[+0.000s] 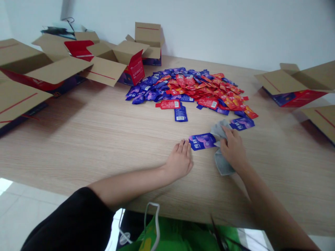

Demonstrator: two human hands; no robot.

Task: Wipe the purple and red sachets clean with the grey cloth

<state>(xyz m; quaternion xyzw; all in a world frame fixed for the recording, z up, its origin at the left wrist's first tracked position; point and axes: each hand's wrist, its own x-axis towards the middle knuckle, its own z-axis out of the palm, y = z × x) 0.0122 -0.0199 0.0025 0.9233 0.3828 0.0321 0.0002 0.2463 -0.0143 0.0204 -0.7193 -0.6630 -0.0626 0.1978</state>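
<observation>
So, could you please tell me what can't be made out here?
All in the head view:
- Whether the left hand grips the blue pouch beside it: its fingers hide this.
- That pouch's right end: partly covered by the gray cloth.
- Lower pouches in the pile: hidden by those on top.
- Small print on the pile's pouches: too small.
- The lower right box: cut off by the picture's edge.

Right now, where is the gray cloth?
In the head view, the gray cloth is right of centre, in the right hand, at the right end of a blue pouch.
</observation>
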